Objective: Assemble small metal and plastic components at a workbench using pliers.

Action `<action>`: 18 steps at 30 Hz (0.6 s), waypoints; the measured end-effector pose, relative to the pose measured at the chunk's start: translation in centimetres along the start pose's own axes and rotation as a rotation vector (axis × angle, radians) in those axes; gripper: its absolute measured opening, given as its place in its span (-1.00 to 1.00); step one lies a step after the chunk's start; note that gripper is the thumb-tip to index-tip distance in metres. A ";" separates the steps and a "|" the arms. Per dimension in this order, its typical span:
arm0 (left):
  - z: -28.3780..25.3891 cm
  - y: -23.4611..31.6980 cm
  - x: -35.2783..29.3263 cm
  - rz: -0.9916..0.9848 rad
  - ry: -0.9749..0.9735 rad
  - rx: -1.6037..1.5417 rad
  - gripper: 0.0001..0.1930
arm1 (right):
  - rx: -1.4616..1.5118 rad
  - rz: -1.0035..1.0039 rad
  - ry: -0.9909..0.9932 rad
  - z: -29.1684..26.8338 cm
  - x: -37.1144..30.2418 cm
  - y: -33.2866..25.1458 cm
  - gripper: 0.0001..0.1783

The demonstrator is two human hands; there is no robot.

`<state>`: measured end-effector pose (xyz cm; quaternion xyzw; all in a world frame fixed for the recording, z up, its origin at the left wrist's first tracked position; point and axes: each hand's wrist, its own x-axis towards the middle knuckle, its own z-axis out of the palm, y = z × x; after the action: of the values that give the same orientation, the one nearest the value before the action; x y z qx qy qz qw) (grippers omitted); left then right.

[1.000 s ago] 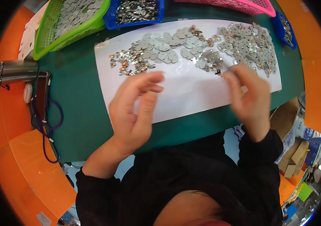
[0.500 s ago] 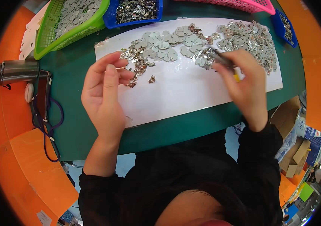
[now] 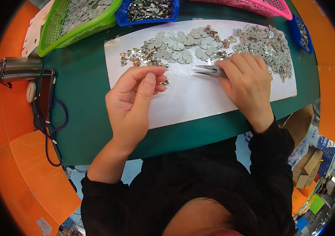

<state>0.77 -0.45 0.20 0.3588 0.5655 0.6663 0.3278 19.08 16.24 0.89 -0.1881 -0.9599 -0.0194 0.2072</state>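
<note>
My right hand (image 3: 250, 80) is closed around long-nose pliers (image 3: 208, 70), whose grey jaws point left over the white sheet (image 3: 199, 98). The jaws stand slightly apart, with nothing visible between them. Left of them, my left hand (image 3: 130, 102) has its fingers curled and its thumb drawn in; anything between the fingertips is too small or hidden to make out. One small metal clip (image 3: 165, 82) shows beside these fingertips. Beyond both hands lie a heap of small shiny clips (image 3: 146, 55), flat grey metal plates (image 3: 175, 45) and a pile of plates with small fittings (image 3: 265, 45).
Along the back of the green table (image 3: 81, 118) stand a green basket (image 3: 79, 39) of flat discs, a blue bin (image 3: 148, 20) of small parts and a pink basket (image 3: 269, 10). Another blue bin (image 3: 303, 35) stands far right. A metal cup (image 3: 20, 70) and corded phone (image 3: 48, 90) are left.
My right hand has drawn the pliers back from the small parts and turned the jaws left. My left hand has moved right, off the clip heap, and its fingers have closed in.
</note>
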 end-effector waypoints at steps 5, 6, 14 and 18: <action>0.2 -0.1 -0.1 -0.051 -0.064 -0.004 -0.78 | 0.211 0.005 0.187 0.7 0.5 0.5 -0.81; 0.3 0.0 0.0 -0.101 -0.095 -0.074 -0.77 | 0.212 0.002 0.189 0.4 0.7 0.2 -0.81; 0.1 -0.1 0.4 -0.551 -0.286 -0.541 -0.66 | 1.258 0.387 0.065 -0.3 1.4 -4.0 -0.93; -0.6 -0.5 0.1 -0.719 -0.537 -0.851 -0.73 | 0.942 -0.115 0.141 -0.1 1.4 -4.1 -0.79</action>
<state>0.19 -0.63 -0.31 0.1386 0.2333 0.5676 0.7773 16.45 12.95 1.70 -0.0185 -0.8566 0.3936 0.3332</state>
